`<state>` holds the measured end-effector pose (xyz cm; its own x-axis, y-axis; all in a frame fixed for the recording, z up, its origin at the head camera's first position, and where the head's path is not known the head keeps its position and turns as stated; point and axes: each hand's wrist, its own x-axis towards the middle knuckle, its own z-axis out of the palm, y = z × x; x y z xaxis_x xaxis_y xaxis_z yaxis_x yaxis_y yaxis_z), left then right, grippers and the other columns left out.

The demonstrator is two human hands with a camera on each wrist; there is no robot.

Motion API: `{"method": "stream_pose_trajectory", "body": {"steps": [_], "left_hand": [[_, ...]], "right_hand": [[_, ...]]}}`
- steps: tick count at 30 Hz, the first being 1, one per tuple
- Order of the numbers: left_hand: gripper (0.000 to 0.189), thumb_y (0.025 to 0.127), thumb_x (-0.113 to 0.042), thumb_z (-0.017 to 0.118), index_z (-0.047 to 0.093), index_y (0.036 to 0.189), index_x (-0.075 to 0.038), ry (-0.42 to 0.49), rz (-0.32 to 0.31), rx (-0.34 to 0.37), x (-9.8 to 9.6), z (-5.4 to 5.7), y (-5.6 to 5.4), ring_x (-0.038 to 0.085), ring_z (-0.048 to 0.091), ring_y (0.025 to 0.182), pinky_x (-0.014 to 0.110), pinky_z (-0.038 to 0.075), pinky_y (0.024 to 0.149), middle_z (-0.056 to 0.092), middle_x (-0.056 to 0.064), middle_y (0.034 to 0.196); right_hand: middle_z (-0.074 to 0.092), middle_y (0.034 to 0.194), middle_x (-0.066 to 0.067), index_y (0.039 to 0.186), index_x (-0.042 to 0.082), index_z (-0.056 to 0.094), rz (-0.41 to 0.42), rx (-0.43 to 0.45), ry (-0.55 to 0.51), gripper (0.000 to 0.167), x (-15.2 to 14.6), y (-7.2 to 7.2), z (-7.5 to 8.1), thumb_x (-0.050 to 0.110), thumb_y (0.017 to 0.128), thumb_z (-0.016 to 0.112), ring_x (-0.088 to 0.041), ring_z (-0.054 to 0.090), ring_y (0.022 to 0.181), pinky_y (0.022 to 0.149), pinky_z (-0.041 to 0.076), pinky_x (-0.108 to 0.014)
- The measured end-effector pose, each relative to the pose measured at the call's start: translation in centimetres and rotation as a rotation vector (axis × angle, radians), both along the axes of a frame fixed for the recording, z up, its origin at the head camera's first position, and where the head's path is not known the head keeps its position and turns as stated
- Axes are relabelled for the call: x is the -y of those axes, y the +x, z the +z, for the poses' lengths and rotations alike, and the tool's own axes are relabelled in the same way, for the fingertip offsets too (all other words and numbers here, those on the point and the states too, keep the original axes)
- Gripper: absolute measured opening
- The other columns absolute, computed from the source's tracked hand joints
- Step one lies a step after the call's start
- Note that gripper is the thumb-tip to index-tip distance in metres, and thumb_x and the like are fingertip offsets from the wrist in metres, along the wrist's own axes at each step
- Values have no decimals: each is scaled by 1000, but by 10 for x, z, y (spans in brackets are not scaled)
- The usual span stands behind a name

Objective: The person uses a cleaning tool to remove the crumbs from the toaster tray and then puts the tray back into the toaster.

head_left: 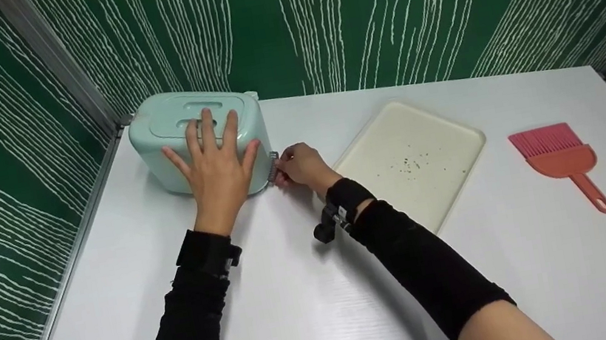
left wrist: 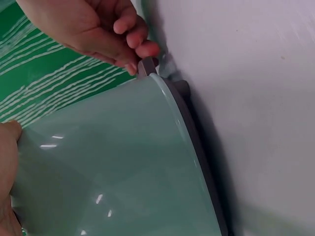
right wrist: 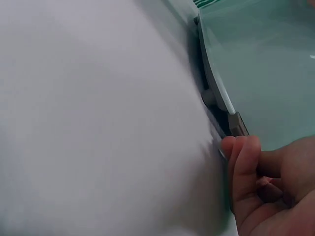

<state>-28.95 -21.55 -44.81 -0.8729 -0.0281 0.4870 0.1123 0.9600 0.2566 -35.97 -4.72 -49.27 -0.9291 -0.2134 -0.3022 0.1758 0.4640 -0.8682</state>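
A mint-green toaster [head_left: 152,152] with two slots in its top stands at the back left of the white table. My left hand [head_left: 219,175] rests on its front and top with fingers spread; in the left wrist view only part of this hand [left wrist: 7,167] shows at the left edge. At the toaster's lower right end, my right hand [head_left: 302,165] pinches a grey crumb tray [head_left: 272,170] by its end. In the right wrist view, curled fingertips and thumb of the right hand [right wrist: 270,182] meet the grey end piece [right wrist: 237,124] at the toaster's base.
Right of the toaster lies a cream rectangular tray [head_left: 457,135] with dark crumbs [head_left: 414,163] scattered in its middle, partly under my right forearm. Farther right is a coral hand brush [head_left: 563,160] with pink bristles. Green panels with white streaks [head_left: 315,20] border the table [head_left: 303,317].
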Motion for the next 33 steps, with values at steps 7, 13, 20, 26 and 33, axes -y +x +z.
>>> {"method": "stream_pose_trajectory", "body": {"steps": [7,13,20,26,33], "left_hand": [[64,110,-59,51,44,165,-26,6,-1,3,0,-1,2,43,25,162,89,2,119,33,19,174],[62,110,-57,52,47,163,-26,12,-7,-12,0,1,2,43,27,161,89,2,119,34,20,174],[63,110,-58,51,46,164,-26,13,-9,-10,0,0,2,42,26,162,89,1,119,33,19,174],[64,111,-59,48,44,165,-25,10,-23,-11,-2,2,3,43,25,162,89,-1,119,32,20,175],[64,111,-59,47,43,165,-26,27,-19,18,0,2,4,42,22,164,87,-2,120,29,19,176]], "right_hand": [[65,73,1,88,11,58,27,-94,109,25,9,6,-1,15,112,55,-7,60,64,60,46,-19],[64,86,-2,102,7,59,132,-161,222,14,18,13,4,11,112,51,-11,58,72,63,46,-22],[69,98,-8,117,1,66,181,-153,326,18,17,14,9,10,109,52,-15,57,77,67,45,-25],[69,133,-20,139,-3,63,223,-122,339,37,12,17,13,13,109,50,-22,58,96,84,51,-32],[64,148,-18,154,1,54,268,-60,303,48,2,23,22,22,110,53,-29,62,128,112,51,-42]]}}
